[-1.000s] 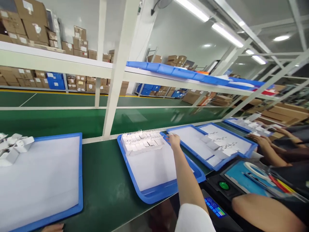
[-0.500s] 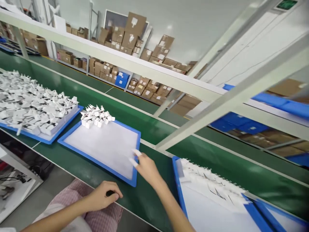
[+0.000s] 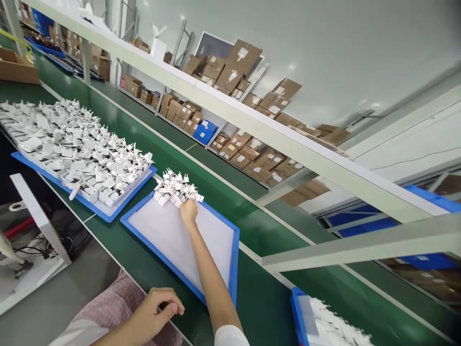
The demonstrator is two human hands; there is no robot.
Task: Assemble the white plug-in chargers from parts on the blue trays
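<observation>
My right hand point(image 3: 188, 212) reaches over the blue-rimmed tray point(image 3: 180, 240) in front of me. Its fingers are closed at the near edge of a cluster of white plug parts point(image 3: 172, 188) with upright pins, gripping one of them; the fingertips are partly hidden. At the table's front edge my left hand point(image 3: 162, 307) hangs loosely curled, holding nothing, with a gap between thumb and fingers. White lining shows across most of this tray. A fuller tray point(image 3: 108, 215) to the left is heaped with white plug pieces point(image 3: 79, 149).
Another blue-rimmed tray point(image 3: 298, 312) holds rows of white parts point(image 3: 334, 327) at the lower right. A pale shelf frame point(image 3: 230, 110) crosses above the green table point(image 3: 262, 307). An open carton point(image 3: 18, 67) stands far left, and boxes point(image 3: 230, 72) fill racks behind.
My right hand has moved left from the tray's right rim to the plug cluster and closed there. My left hand stays curled by the edge. The view has turned left.
</observation>
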